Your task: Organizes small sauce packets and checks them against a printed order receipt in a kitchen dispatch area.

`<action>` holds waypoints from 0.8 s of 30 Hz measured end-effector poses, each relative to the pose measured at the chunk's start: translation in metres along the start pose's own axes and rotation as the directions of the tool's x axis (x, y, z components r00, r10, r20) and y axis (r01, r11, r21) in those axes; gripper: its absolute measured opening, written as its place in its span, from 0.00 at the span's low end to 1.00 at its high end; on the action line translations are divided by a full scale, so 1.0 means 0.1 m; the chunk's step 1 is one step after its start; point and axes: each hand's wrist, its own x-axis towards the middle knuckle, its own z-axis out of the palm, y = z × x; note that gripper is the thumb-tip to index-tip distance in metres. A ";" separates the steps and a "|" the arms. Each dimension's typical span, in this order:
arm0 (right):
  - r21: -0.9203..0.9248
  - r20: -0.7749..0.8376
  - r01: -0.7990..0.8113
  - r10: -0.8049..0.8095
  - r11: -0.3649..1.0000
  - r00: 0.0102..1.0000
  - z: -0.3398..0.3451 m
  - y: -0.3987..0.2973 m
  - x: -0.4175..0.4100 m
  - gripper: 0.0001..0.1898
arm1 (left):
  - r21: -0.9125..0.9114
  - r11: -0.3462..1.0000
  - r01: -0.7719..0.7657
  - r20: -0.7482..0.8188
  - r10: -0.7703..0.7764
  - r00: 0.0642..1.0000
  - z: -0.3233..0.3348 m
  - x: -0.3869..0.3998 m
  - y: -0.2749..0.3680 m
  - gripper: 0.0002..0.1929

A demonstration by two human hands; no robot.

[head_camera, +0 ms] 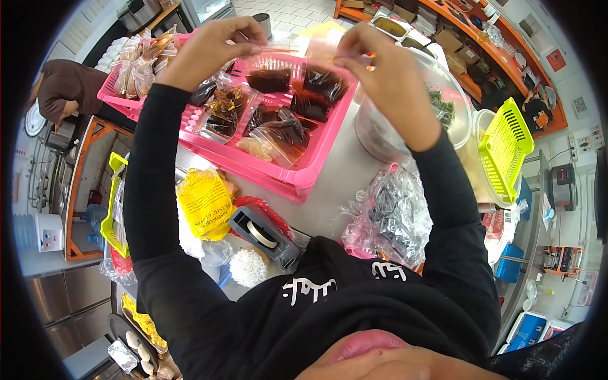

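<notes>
Both hands are over the far edge of a pink plastic basket (304, 178). My left hand (237, 40) pinches the edge of a clear plastic bag (280, 47) between thumb and fingers. At the bag's other side, my right hand (363, 52) has its thumb and fingers pinched together at clear plastic; what exactly it grips is blurred. Beneath the hands, the basket holds several clear zip bags of dark brown liquid (268, 80). One bag (285, 137) near the front corner lies tilted over the others.
Around the basket are a large clear container (380, 128), crumpled clear plastic (394, 213), a grey tape dispenser (266, 235), a yellow pack of disposable gloves (204, 204) and a second pink basket of filled bags (111, 90). A person (71, 88) bends at the left.
</notes>
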 end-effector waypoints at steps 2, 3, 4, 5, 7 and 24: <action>0.127 -0.058 -0.061 0.069 0.990 0.996 -0.22 -0.25 0.05 0.09 | 0.050 0.996 0.076 -0.202 -0.065 0.977 -0.03 -0.11 0.11 0.06; 0.130 -0.053 -0.061 0.068 0.990 0.996 -0.28 -0.27 0.06 0.09 | 0.220 0.975 0.011 -0.286 0.054 0.957 -0.07 -0.12 0.19 0.06; 0.217 -0.021 -0.014 0.019 0.976 1.000 -0.34 -0.26 0.06 0.08 | 0.208 0.977 0.051 -0.307 0.016 0.952 -0.07 -0.12 0.33 0.07; 0.304 0.007 0.031 -0.034 0.952 0.999 -0.37 -0.27 0.06 0.08 | 0.196 0.976 0.091 -0.328 -0.023 0.944 -0.06 -0.15 0.50 0.08; 0.218 0.018 0.083 -0.089 0.973 0.996 -0.38 -0.31 0.09 0.08 | 0.142 0.987 0.081 -0.361 -0.025 0.932 0.09 -0.16 0.97 0.07; 0.015 -0.047 -0.045 0.046 0.999 0.998 -0.62 -0.46 -0.14 0.07 | 0.401 0.876 -0.268 -0.085 0.326 0.941 0.79 0.08 0.01 0.14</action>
